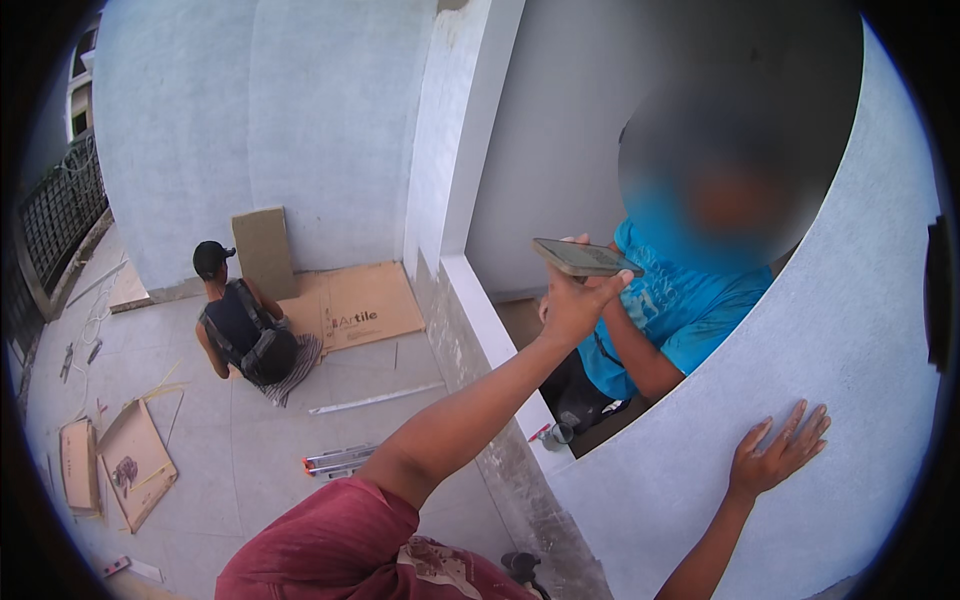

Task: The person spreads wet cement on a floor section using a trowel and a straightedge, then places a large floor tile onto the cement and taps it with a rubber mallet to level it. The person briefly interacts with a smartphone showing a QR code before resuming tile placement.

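My left arm, in a red sleeve, reaches across into a wall opening. At its end my left hand [585,298] is closed on a smartphone [583,254], held nearly flat. A person in a blue T-shirt [665,300] is inside the opening, right beside the phone; part of that person's hand seems to be behind it, but whether it touches the phone I cannot tell. Over on the right, my right hand [775,455] lies against the pale wall [690,430] with fingers stretched out, holding nothing.
A small cup [557,435] stands on the opening's white ledge [490,310]. Below left, another person in a dark cap [245,330] sits on the tiled floor near flat cardboard [370,300] and a leaning board [263,250]. A spirit level [335,462] and cardboard pieces [135,465] lie about.
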The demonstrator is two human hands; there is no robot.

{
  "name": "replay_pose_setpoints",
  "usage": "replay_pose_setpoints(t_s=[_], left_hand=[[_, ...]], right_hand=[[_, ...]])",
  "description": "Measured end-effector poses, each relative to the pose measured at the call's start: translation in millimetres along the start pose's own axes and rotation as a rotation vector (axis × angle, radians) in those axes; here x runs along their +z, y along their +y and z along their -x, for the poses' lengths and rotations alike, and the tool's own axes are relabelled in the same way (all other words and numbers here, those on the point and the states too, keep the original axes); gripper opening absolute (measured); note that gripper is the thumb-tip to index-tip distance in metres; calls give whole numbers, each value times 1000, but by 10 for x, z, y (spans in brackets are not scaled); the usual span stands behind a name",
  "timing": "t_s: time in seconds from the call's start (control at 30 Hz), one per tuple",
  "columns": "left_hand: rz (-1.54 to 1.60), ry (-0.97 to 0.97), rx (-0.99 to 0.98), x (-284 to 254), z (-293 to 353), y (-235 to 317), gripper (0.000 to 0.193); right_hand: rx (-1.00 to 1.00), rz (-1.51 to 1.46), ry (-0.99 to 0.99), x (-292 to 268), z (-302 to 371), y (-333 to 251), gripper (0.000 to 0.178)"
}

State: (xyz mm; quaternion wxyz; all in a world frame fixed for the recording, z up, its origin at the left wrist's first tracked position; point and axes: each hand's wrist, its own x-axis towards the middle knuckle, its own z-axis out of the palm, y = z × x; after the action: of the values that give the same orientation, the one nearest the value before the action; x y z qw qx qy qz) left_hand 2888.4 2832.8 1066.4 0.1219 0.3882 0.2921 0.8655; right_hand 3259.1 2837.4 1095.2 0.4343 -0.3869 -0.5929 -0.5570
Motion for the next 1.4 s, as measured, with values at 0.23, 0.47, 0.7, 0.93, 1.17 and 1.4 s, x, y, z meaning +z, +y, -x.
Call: replay_pose_setpoints(t_s=[0.23,0.47,0.7,0.93,1.17,1.4], left_hand=[[-36,18,-10,-11,44,18,91],[-130,43,-41,-61,93,-10,91],[-18,-1,-117,-258,306,42,92],[456,-127,-747,-1069,1217,326,95],[1016,-323,-975,-1889,2048,594,95],[932,-233,-1057,-2240,2354,632,103]], right_hand=[[-3,-1,1,10,9,7,55],[-11,-2,34,62,18,24,54],[-18,0,59,91,9,-9,52],[-19,29,57,105,37,92,52],[-92,42,95,243,42,198,46],[-153,70,109,314,190,391,42]])
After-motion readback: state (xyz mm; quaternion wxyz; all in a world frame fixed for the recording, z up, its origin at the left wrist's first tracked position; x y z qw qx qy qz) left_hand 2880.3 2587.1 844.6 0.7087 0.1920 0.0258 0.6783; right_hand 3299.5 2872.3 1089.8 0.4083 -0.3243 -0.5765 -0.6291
